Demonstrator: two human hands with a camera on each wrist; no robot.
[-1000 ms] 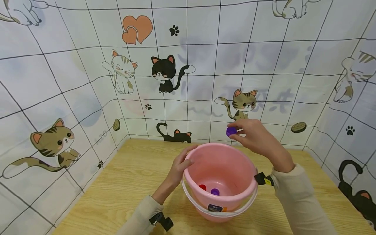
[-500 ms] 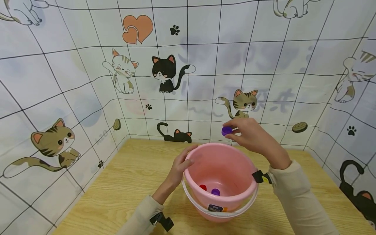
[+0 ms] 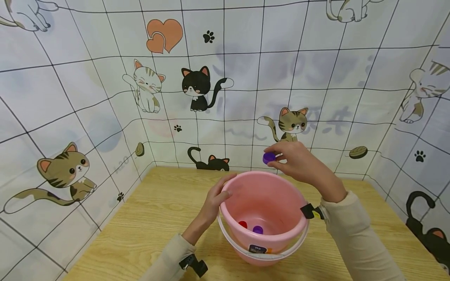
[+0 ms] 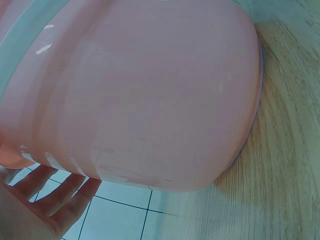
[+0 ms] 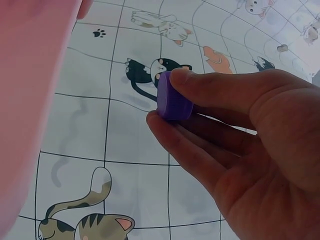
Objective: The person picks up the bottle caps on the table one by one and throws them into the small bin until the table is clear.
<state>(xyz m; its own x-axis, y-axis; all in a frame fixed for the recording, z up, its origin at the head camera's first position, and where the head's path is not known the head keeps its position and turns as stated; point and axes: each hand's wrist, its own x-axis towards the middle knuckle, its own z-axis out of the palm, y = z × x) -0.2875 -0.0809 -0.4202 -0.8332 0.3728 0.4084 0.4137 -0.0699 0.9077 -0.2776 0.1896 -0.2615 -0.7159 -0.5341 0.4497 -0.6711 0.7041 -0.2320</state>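
Observation:
A pink bucket [image 3: 263, 183] stands on the table, a red cap [image 3: 243, 224] and a purple cap [image 3: 258, 229] lying at its bottom. My left hand [image 3: 215, 198] grips the bucket's left rim, thumb over the inner edge and fingers along the outer wall, as the left wrist view also shows. Between thumb and fingertips of my right hand [image 3: 297, 160], a second purple bottle cap [image 5: 172, 97] is pinched above the far rim. In the right wrist view the bucket wall fills the left side, apart from the cap.
The bucket's white handle [image 3: 261, 256] hangs down over its front, below a dark label [image 3: 258, 249]. Wood-grain tabletop [image 3: 140, 230] spreads around the bucket. A white cloth wall [image 3: 242, 78] with printed cats and grid lines rises behind and on both sides.
My right hand has moved a little to the left with the purple cap, mostly in the first half second. The left hand and the bucket have stayed put.

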